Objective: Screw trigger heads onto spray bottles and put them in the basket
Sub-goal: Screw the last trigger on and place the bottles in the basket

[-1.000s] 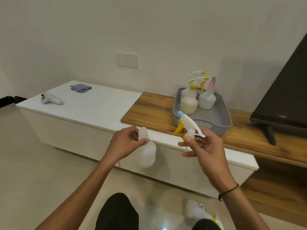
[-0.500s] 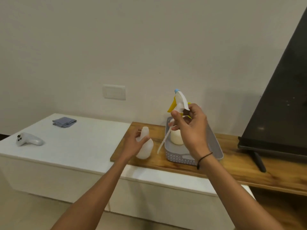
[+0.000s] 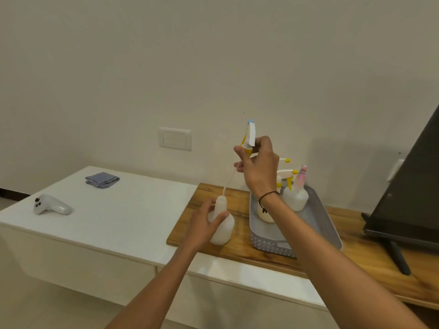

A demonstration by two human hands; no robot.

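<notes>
My left hand grips a white translucent spray bottle by its neck, standing it upright on the wooden board. Above it my right hand holds a white and yellow trigger head with a blue nozzle tip. Its thin dip tube slants down, and the tube's end is at the bottle's open mouth. To the right stands a grey basket holding assembled spray bottles, one with a pink head; my right forearm hides part of them.
A white controller and a folded grey cloth lie on the white cabinet top at left. A dark TV on a stand sits at the right end of the wooden board. A wall switch plate is behind.
The bottle has gone from hanging in front of the cabinet to standing on the wooden board. My right hand raised the trigger head, and its tube now points into the bottle's mouth.
</notes>
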